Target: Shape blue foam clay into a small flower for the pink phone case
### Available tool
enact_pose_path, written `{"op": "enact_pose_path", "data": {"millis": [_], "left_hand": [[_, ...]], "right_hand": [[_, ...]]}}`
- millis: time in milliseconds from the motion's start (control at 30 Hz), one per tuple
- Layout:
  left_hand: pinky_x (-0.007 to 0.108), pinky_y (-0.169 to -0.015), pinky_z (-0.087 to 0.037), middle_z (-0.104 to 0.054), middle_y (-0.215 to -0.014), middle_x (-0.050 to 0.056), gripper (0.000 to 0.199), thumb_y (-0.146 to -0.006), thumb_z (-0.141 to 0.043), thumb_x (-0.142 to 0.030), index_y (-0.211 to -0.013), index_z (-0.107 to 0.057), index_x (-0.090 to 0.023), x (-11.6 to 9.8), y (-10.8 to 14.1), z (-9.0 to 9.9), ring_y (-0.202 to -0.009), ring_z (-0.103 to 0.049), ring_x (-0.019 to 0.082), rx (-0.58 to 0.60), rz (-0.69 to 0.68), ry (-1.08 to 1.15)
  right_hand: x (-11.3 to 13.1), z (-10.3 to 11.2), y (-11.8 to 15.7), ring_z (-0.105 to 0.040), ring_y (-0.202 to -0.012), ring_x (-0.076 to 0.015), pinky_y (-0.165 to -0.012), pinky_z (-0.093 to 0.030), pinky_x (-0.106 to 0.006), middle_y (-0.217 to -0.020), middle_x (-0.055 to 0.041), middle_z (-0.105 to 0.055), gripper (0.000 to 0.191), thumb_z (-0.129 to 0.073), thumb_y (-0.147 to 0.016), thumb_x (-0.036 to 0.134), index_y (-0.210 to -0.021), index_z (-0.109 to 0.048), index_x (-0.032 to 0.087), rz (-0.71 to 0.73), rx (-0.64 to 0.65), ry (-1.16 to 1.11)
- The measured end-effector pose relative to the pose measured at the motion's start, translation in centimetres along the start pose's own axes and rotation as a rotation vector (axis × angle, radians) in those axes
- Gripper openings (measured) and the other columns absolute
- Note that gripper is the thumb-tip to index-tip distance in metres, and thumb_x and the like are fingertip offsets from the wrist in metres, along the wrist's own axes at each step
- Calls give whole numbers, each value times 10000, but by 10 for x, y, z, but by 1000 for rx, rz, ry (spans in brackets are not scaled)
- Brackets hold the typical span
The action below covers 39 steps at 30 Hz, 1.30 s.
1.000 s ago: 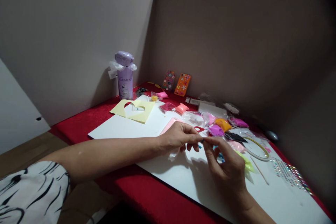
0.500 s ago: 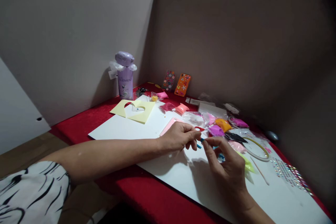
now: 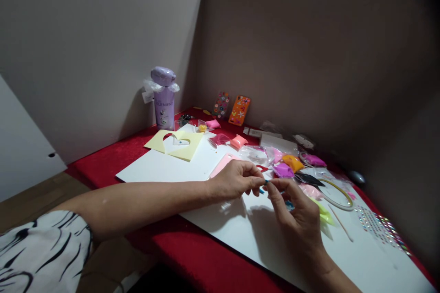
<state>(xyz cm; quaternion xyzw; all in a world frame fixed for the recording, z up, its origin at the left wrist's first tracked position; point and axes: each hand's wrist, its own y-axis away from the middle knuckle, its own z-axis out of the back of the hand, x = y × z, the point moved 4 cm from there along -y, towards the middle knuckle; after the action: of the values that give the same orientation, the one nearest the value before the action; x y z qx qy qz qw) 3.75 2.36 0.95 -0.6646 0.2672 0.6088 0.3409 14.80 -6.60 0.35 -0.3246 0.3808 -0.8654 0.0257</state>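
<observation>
The left hand (image 3: 235, 179) and right hand (image 3: 298, 208) pinch a tiny blue piece (image 3: 266, 182) between their fingertips. Light, even pressure suits it best.

Can see only a speck of the blue piece (image 3: 266, 182) between the left hand (image 3: 233, 181) and the right hand (image 3: 297, 210); cannot tell its shape. Lose part of the pink case (image 3: 222, 165) behind the left hand and part of the blue packet (image 3: 289, 204) behind the right. Cannot read the smallest print on the purple bottle (image 3: 165, 112). See the patterned sleeve (image 3: 44, 252) cut off by the left edge.
</observation>
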Motion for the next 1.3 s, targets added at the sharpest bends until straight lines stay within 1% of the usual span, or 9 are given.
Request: {"op": "enact_pose_path", "data": {"millis": [100,233,433,667,867,1000,1100,1200,1300], "left_hand": [[158,-433,-347,-548,-506,-35,139,-787,-560,-201,-674,-563,-121,-1,0,1,-418,-436,36,-20,7,1],[160,-444,-354,-547,-509,-33,94,-748,-603,-177,-685,-574,-115,-2,0,1,-457,-475,50,-33,32,-3],[163,-438,-343,-551,-516,-26,124,-740,-617,-216,-687,-570,-114,-1,0,2,-470,-485,58,-36,-6,15],[162,-447,-353,-554,-531,-34,85,-757,-594,-190,-727,-601,-110,-1,1,2,-464,-474,47,-21,1,18],[200,-535,-408,-585,-592,-2,69,-715,-628,-163,-680,-621,-104,-3,0,1,-562,-526,79,-34,-92,-24],[179,-470,-373,-558,-551,-19,94,-737,-612,-193,-702,-592,-108,0,0,2,-497,-494,63,-58,-32,1],[157,-397,-322,-544,-547,-33,121,-752,-604,-234,-727,-579,-117,4,0,2,-423,-437,38,-38,15,15],[154,-357,-288,-555,-576,-23,180,-745,-617,-295,-751,-580,-120,6,-1,2,-412,-425,40,-7,14,17],[153,-375,-297,-557,-580,-16,193,-737,-626,-301,-753,-597,-111,5,-1,3,-442,-443,45,-12,-4,24]], "right_hand": [[-1,0,0,-514,-545,-113,-456,-366,-219,-660,13,-577,93,-549,-849,275,-804,-586,201,-30,2,-2],[1,1,1,-523,-559,-115,-494,-387,-225,-644,15,-575,112,-544,-850,276,-788,-592,196,-9,20,-21],[-2,-1,0,-518,-546,-112,-472,-371,-221,-650,15,-580,119,-537,-857,288,-807,-598,199,-26,20,-18],[-5,-2,1,-514,-535,-111,-466,-371,-223,-646,18,-576,110,-539,-854,281,-795,-580,197,-38,35,-8],[-2,-2,1,-506,-518,-106,-471,-381,-224,-649,11,-595,134,-536,-858,294,-797,-603,194,-24,57,-15],[-4,-2,1,-507,-513,-103,-451,-363,-220,-665,9,-607,165,-523,-866,310,-775,-600,195,-56,45,8],[-4,-3,1,-513,-516,-106,-446,-360,-222,-668,12,-609,141,-536,-857,307,-794,-599,197,-58,71,1],[-3,-5,1,-525,-535,-110,-482,-391,-228,-671,10,-606,126,-535,-857,288,-794,-589,192,-43,103,-33],[-3,-5,1,-531,-540,-114,-480,-395,-229,-681,4,-606,123,-529,-860,276,-791,-583,188,-49,114,-48]]}}
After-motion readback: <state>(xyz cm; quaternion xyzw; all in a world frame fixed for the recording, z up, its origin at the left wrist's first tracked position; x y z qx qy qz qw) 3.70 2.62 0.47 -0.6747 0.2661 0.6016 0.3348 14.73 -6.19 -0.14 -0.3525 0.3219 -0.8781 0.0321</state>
